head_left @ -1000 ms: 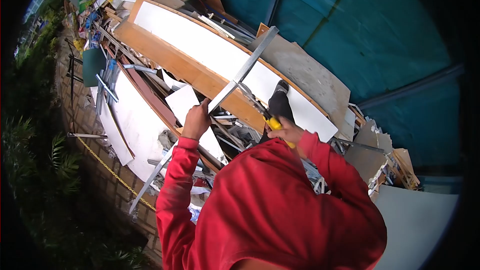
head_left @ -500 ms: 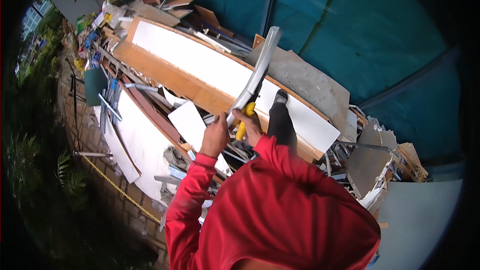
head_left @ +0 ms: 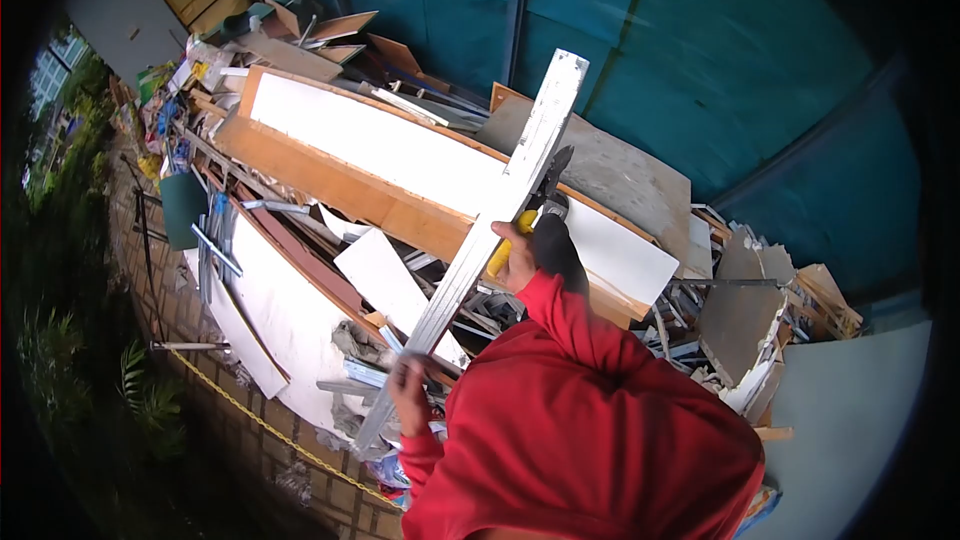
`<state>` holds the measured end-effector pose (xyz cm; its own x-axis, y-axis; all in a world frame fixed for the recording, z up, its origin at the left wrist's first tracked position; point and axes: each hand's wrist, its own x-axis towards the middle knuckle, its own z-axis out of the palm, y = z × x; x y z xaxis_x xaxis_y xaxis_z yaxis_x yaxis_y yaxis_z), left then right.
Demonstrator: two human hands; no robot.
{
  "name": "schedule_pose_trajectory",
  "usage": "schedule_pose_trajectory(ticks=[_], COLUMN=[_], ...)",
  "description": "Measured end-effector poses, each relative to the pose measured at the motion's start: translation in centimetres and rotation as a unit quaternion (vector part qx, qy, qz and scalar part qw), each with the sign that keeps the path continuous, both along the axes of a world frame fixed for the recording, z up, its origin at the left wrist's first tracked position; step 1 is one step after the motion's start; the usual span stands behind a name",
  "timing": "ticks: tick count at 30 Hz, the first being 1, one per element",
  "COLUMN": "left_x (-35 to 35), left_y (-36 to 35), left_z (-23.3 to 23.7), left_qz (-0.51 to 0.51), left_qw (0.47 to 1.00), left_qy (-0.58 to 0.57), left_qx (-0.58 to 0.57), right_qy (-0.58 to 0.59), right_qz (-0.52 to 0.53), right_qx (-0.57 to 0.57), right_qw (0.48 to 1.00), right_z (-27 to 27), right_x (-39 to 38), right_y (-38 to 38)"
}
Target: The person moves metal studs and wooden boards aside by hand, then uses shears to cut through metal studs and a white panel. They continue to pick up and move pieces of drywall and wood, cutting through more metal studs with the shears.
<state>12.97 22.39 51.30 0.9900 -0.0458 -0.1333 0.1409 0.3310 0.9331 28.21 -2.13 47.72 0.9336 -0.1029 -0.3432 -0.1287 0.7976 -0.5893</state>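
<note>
1. Slanting from the near left up toward the far right, the metal strip (head_left: 500, 210) hangs in the air above a scrap heap, its far end in front of the teal sheeting (head_left: 700, 60).
2. The left hand (head_left: 407, 387) is wrapped around the strip near its lower end. The right hand (head_left: 518, 250) is closed on the yellow handles of the snips (head_left: 498, 258). Their dark blades lie just beside the strip's right edge, and whether they bite the metal cannot be told.
3. Judged from here, the long unsupported far end could swing or twist out of the one-handed hold. A cut edge of thin sheet metal could slice a bare palm. The footing looks risky too, since a dark shoe (head_left: 556, 245) stands on a tilted white board (head_left: 400, 155) that could shift.
4. The strip is pale, dull-shiny, flat and narrow, with a fine ribbed surface. The white board is smooth and edged in brown wood.
5. A rough grey sheet (head_left: 620, 170) lies to the far right, with broken panels and metal offcuts all around. Brick paving (head_left: 230, 410) and a yellow chain (head_left: 262, 423) lie to the near left.
</note>
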Motion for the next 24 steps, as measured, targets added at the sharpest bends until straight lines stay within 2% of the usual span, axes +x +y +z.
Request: schedule_pose_trajectory(ticks=[2,3,4,5,8,11,12,13,14,16,19,22,23,24], left_x=[-5.0,-6.5,-6.2,-6.5,-4.9,-3.8,-2.6,-1.9,-1.4,0.9,1.5,0.8,0.9,0.6], left_y=[-0.6,1.0,1.4,1.8,2.5,2.9,2.3,2.6,3.0,4.0,7.2,11.9,13.0,13.5], left_z=[-7.4,-12.9,-13.3,-13.4,-14.4,-19.0,-19.8,-21.7,-23.6,-22.3,-19.7,-18.2,-17.4,-14.9], left_qz=[-0.081,-0.046,0.084,0.214,0.319,0.271,0.302,0.356,0.39,0.48,0.494,0.553,0.574,0.595], left_qw=[0.981,0.963,0.911,0.814,0.625,0.604,0.635,0.773,0.868,0.773,0.781,0.742,0.727,0.711], left_qy=[0.174,0.238,0.3,0.348,0.42,0.344,0.242,0.181,0.113,0.085,0.061,0.035,0.029,0.033], left_qx=[0.034,-0.118,-0.272,-0.413,-0.575,-0.666,-0.669,-0.492,-0.288,-0.406,-0.377,-0.377,-0.376,-0.374], right_qy=[-0.005,-0.016,-0.026,-0.032,-0.06,-0.067,-0.065,-0.064,-0.041,-0.008,-0.018,-0.015,-0.095,-0.12], right_qz=[0.008,-0.005,-0.017,-0.026,-0.027,0.019,0.029,0.035,0.05,0.057,-0.013,-0.009,-0.031,-0.065], right_qx=[-0.003,-0.025,-0.047,-0.067,-0.097,-0.076,-0.065,-0.055,-0.076,-0.109,-0.11,-0.109,-0.092,-0.097], right_qw=[1.0,1.0,0.998,0.997,0.993,0.995,0.995,0.996,0.995,0.992,0.994,0.994,0.991,0.986], right_z=[1.3,1.3,1.2,0.9,3.9,4.6,5.3,5.9,5.4,4.5,7.1,2.0,3.9,3.1], right_x=[0.1,0.3,0.5,0.2,-0.4,-0.5,-0.7,-1.1,-1.3,-1.9,-3.0,-4.0,-3.9,-3.2], right_y=[0.0,0.1,0.6,1.1,2.6,3.3,3.5,3.5,3.2,2.4,2.5,-2.2,-3.1,-4.5])
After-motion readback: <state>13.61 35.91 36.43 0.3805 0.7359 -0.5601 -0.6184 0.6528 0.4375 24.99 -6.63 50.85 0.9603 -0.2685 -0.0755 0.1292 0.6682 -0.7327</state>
